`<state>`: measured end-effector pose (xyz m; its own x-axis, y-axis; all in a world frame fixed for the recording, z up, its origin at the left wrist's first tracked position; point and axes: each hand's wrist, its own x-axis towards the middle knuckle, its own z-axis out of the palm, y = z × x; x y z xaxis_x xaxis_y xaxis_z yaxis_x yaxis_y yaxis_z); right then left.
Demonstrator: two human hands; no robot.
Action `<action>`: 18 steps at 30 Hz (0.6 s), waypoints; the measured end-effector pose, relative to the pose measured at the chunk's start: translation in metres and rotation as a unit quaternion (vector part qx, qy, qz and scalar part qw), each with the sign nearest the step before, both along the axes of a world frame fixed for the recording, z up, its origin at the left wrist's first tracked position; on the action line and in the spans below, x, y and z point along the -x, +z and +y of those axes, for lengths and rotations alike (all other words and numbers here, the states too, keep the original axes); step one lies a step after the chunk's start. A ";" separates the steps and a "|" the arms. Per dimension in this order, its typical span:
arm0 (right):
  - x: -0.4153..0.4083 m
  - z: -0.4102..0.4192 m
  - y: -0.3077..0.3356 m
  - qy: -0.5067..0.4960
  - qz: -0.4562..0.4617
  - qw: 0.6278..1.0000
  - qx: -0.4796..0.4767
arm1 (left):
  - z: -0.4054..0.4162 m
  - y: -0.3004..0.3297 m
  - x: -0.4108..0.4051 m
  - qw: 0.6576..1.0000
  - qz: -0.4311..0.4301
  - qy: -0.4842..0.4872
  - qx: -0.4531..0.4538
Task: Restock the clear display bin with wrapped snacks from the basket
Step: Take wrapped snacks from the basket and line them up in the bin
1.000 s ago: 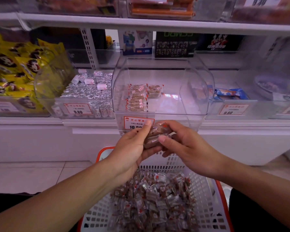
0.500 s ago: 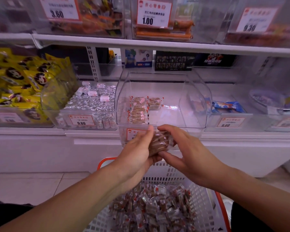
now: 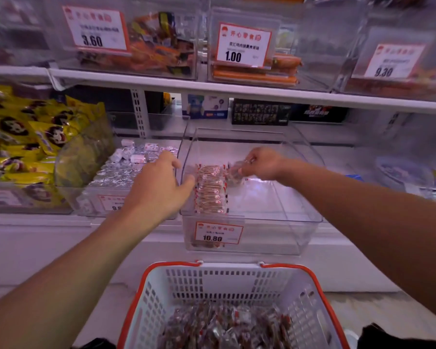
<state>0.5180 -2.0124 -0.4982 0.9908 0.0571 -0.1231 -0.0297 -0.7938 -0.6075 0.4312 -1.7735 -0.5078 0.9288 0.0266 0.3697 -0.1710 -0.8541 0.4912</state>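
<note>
The clear display bin (image 3: 291,222) stands on the lower shelf with a 10.80 price tag on its front. A neat row of wrapped snacks (image 3: 210,190) lies along its left side. My right hand (image 3: 263,163) is inside the bin and holds a small bunch of wrapped snacks (image 3: 233,174) just right of that row, near the back. My left hand (image 3: 159,183) is at the bin's left wall, with the thumb inside by the row and the fingers curled outside. The white basket (image 3: 161,274) with an orange rim sits below, with several wrapped snacks in the basket (image 3: 224,326).
A bin of silver-wrapped sweets (image 3: 126,172) stands left of the clear bin, and yellow packets (image 3: 23,137) fill the far left. Another clear bin (image 3: 403,172) is on the right. An upper shelf (image 3: 237,88) with tagged bins overhangs the lower shelf.
Both hands held the bunch of snacks together above the basket. Now my right hand has carried it up into the bin, and my left hand has let go and moved to the bin's left wall.
</note>
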 end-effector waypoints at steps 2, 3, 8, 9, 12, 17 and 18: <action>-0.017 0.010 -0.019 -0.012 0.063 0.997 0.040 | -0.002 -0.009 -0.004 0.999 0.013 -0.025 -0.046; -0.021 0.012 -0.028 -0.016 0.078 0.996 0.043 | -0.004 -0.012 -0.004 0.998 0.010 -0.034 -0.055; -0.028 0.016 -0.050 -0.038 0.062 0.995 0.061 | -0.003 -0.013 -0.006 0.998 0.002 -0.056 -0.035; -0.027 0.017 -0.050 -0.050 0.047 0.994 0.084 | -0.004 -0.013 -0.005 0.998 0.003 -0.055 -0.039; -0.026 0.020 -0.049 -0.060 0.034 0.988 0.137 | -0.005 -0.014 -0.004 0.998 0.005 -0.052 -0.041; -0.031 0.028 -0.054 -0.072 0.079 0.993 0.045 | -0.007 -0.018 -0.005 0.998 0.017 -0.059 -0.021; -0.032 0.029 -0.053 -0.071 0.082 0.993 0.040 | -0.007 -0.019 -0.006 0.998 0.019 -0.060 -0.018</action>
<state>0.5499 -1.9838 -0.5511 0.9544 -0.0975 -0.2822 -0.2375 -0.8207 -0.5197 0.4370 -1.7809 -0.5265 0.9376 -0.0987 0.3335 -0.2556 -0.8458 0.4682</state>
